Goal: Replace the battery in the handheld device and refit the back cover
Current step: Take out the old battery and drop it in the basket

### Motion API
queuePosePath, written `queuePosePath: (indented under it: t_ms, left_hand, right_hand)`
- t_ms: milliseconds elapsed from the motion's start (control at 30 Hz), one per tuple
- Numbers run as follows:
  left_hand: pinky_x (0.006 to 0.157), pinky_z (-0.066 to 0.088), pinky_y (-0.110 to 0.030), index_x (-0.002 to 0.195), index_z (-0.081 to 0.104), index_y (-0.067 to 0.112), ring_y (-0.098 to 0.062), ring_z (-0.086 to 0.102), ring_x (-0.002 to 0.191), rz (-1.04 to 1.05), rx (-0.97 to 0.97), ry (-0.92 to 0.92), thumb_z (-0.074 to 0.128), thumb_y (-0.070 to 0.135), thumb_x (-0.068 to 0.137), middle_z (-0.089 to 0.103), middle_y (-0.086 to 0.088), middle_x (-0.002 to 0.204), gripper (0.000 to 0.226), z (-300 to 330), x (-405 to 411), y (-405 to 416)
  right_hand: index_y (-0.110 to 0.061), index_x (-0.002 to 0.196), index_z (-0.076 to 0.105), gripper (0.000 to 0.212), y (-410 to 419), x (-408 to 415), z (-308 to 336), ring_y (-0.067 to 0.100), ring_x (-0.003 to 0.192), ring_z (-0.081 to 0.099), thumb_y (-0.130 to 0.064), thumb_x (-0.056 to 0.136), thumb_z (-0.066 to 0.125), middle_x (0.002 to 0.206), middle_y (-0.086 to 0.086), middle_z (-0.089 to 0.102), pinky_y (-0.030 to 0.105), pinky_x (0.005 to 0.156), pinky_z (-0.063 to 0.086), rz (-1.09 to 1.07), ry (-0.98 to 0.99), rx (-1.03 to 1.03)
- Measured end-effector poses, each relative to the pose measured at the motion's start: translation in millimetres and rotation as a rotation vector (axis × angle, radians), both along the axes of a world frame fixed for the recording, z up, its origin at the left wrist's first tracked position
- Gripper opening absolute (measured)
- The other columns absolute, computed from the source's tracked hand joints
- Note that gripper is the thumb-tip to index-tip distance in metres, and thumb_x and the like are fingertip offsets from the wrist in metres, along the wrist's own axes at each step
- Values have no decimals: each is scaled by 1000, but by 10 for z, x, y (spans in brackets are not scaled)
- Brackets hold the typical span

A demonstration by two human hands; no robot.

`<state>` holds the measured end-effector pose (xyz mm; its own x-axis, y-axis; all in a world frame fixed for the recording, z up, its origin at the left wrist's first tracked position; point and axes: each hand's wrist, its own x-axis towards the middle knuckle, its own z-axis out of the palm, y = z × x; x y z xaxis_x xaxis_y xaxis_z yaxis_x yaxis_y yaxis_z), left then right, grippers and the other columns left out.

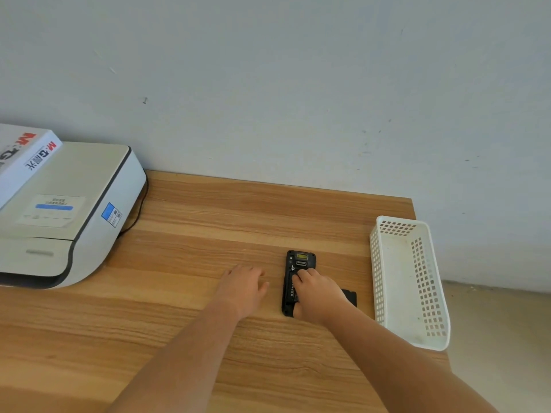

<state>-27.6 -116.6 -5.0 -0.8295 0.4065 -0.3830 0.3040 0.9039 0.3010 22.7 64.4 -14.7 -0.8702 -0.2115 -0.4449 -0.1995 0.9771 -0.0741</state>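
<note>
Handheld device (299, 263) lies face-down, black, back open, labelled battery (293, 293) showing

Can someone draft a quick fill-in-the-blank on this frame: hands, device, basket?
1. The right hand presses on the black ____, which lies on the table.
2. The left hand rests flat on the ____.
3. The white basket holds ____.
4. The basket sits to the ____ of the handheld device.

Answers: handheld device; table; nothing; right

On the wooden table (208, 210) before you, the black handheld device (293, 272) lies back-up under your right hand (317, 293); your left hand (243, 289) rests left of it, the white perforated plastic basket (396, 263) right, and the white printer (68, 210) far left.
</note>
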Motion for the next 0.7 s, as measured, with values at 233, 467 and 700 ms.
queuePosePath:
  t_ms: [233, 467, 700]
  left_hand:
    - [108, 36, -41, 128, 53, 25, -13, 51, 117, -12, -12, 7, 46, 43, 96, 61, 5, 123, 37, -16, 0, -42]
    - [103, 39, -40, 124, 56, 25, -15, 52, 111, -10, -8, 16, 41, 47, 97, 62, 6, 117, 38, 19, -19, -70]
    - [97, 41, -39, 114, 60, 25, -14, 52, 101, 28, 7, -7, 41, 47, 96, 63, 7, 105, 34, -2, -16, -167]
  right_hand:
    - [-15, 142, 38, 65, 42, 73, -1, 26, 127, 38, -41, 84, 53, 141, 4, 41, 43, 107, 36, -134, -15, -124]
    - [-16, 131, 43, 50, -300, 51, -8, 28, 123, 37, -45, 91, 53, 135, 10, 34, 38, 95, 47, -657, 13, -190]
    - [-16, 132, 34, 51, -465, -39, -50, 33, 113, 45, -28, 89, 59, 128, 15, 33, 32, 76, 39, -881, -82, -217]
